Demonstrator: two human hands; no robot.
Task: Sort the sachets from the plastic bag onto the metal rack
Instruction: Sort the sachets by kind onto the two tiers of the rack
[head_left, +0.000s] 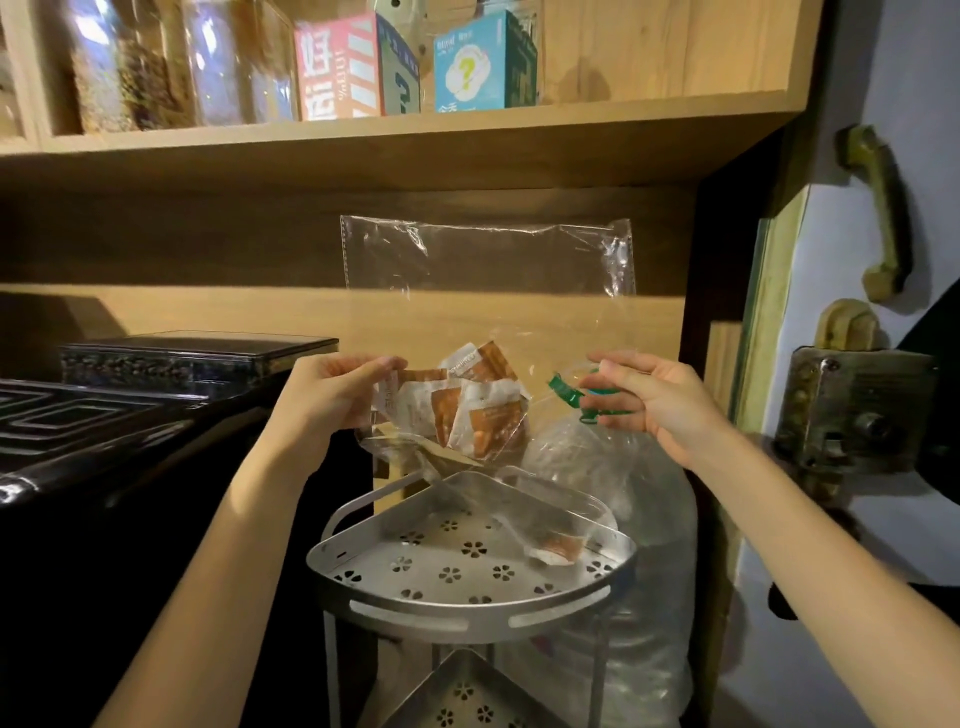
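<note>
At frame centre, the left hand (332, 387) pinches the clear plastic bag (488, 270) of sachets (467, 410); the right hand (649, 400) grips a green clip (566, 395). One sachet (558, 548) lies on the metal rack (467, 613) below.

Up top, a wooden shelf (467, 127) carries a pink box (335, 67), a blue box (470, 62) and clear jars (171, 67). A large water bottle (644, 545) stands low right, near a door's brass lock (852, 410).
</note>
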